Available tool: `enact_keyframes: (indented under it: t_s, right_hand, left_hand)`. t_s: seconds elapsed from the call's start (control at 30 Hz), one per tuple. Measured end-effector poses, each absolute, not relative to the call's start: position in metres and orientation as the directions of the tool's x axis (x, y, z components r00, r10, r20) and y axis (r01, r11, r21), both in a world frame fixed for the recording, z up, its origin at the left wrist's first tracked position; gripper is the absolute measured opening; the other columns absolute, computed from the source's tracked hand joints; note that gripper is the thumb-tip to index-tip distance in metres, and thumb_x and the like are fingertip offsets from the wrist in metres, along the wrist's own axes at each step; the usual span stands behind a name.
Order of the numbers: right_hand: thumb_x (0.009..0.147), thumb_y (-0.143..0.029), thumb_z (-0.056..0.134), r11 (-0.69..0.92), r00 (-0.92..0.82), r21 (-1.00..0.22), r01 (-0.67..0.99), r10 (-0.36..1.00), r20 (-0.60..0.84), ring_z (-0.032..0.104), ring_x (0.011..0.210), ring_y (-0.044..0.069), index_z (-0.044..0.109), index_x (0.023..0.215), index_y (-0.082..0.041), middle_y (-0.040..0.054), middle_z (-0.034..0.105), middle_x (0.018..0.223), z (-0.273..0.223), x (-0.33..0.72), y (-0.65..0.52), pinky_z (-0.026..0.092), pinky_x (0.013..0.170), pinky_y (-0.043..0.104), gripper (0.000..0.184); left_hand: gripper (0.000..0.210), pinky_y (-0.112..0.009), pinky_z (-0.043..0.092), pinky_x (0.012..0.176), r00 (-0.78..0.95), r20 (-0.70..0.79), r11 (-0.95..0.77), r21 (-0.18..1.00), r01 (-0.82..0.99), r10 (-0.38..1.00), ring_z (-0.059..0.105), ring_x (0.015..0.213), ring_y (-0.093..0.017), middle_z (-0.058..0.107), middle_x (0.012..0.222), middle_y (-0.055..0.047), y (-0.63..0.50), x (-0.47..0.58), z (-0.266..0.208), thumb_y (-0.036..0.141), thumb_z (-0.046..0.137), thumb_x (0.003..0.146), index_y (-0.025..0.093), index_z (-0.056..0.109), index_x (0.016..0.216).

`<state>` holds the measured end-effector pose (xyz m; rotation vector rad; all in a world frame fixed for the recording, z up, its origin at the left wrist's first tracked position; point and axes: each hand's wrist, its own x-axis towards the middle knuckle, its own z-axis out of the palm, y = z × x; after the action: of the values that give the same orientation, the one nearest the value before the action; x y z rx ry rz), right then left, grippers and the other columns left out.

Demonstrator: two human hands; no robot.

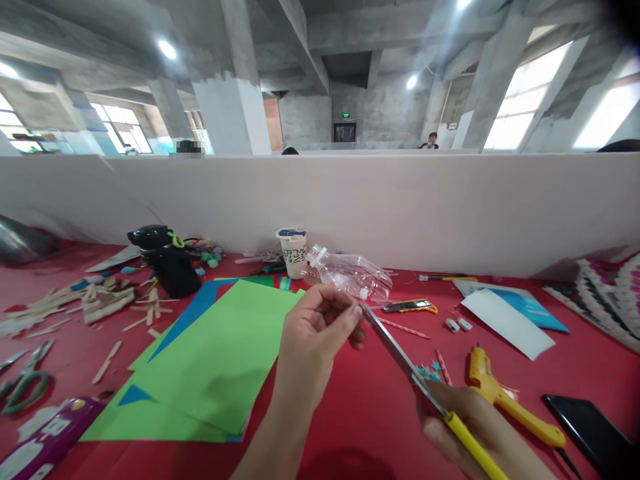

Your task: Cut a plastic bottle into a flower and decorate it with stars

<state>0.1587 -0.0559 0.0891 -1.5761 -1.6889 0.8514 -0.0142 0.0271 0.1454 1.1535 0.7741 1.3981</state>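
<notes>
My left hand (313, 340) is raised over the red tabletop, thumb and fingers pinched together at the far tip of a long, narrow metal tool (400, 357) with a yellow handle. Whether the pinch is on the tip itself or on something tiny there, I cannot make out. My right hand (465, 423) is closed around the tool near its yellow handle; its exact kind is unclear. Green paper sheets (215, 353) lie left of my left hand. Beyond the hands, a clear plastic bottle (350, 273) rests on its side, near a box cutter (407, 306).
A yellow glue gun (515, 403) and black phone (590, 433) lie at right. A paper cup (293, 253) and black bottle (170, 267) stand behind. Scissors (30, 380), wooden sticks (153, 307) and a purple object (53, 437) are left. A white partition (350, 207) bounds the table.
</notes>
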Motion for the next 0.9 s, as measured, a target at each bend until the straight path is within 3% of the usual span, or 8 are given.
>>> enact_keyframes:
  t_s: [0.17,0.37,0.57,0.9]
  right_hand:
    - [0.081,-0.059,0.047,0.040,-0.161,-0.795,0.605,0.984,-0.074,0.036,0.051,0.013,0.044,0.065,-0.021,-0.0046,0.038,0.057,0.086,0.166,-0.051,0.030,0.048,0.023,0.041]
    - [0.082,-0.042,0.047,0.031,-0.143,-0.790,0.612,0.987,-0.071,0.031,0.051,0.012,0.037,0.066,-0.023,-0.0066,0.029,0.058,0.081,0.166,-0.048,0.025,0.047,0.024,0.027]
    - [0.080,-0.043,0.052,0.033,-0.163,-0.765,0.643,0.982,-0.094,0.027,0.051,0.011,0.030,0.062,-0.023,-0.0073,0.027,0.056,0.079,0.169,-0.047,0.019,0.046,0.025,0.034]
    - [0.083,-0.050,0.045,0.089,-0.212,-0.774,0.627,0.975,-0.060,0.029,0.051,0.012,0.034,0.063,-0.022,-0.0066,0.028,0.057,0.085,0.169,-0.046,0.019,0.047,0.025,0.035]
  left_hand:
    - [0.010,-0.017,0.048,0.045,0.079,0.221,-0.187,0.933,-0.308,0.972,0.056,0.050,-0.007,0.059,0.061,0.003,0.027,-0.014,0.147,0.014,0.064,0.073,0.016,0.055,0.076]
    - [0.010,-0.017,0.048,0.045,0.093,0.220,-0.185,0.939,-0.289,0.971,0.056,0.050,-0.007,0.059,0.062,0.003,0.027,-0.018,0.147,0.015,0.064,0.073,0.016,0.055,0.076]
    - [0.009,-0.017,0.046,0.045,0.106,0.217,-0.173,0.930,-0.323,0.970,0.056,0.050,-0.007,0.060,0.062,0.002,0.028,-0.019,0.147,0.016,0.064,0.074,0.016,0.056,0.077]
    - [0.010,-0.018,0.043,0.041,0.179,0.184,-0.116,0.935,-0.334,0.967,0.055,0.045,-0.009,0.061,0.060,0.000,0.026,-0.019,0.145,0.023,0.061,0.078,0.015,0.056,0.075]
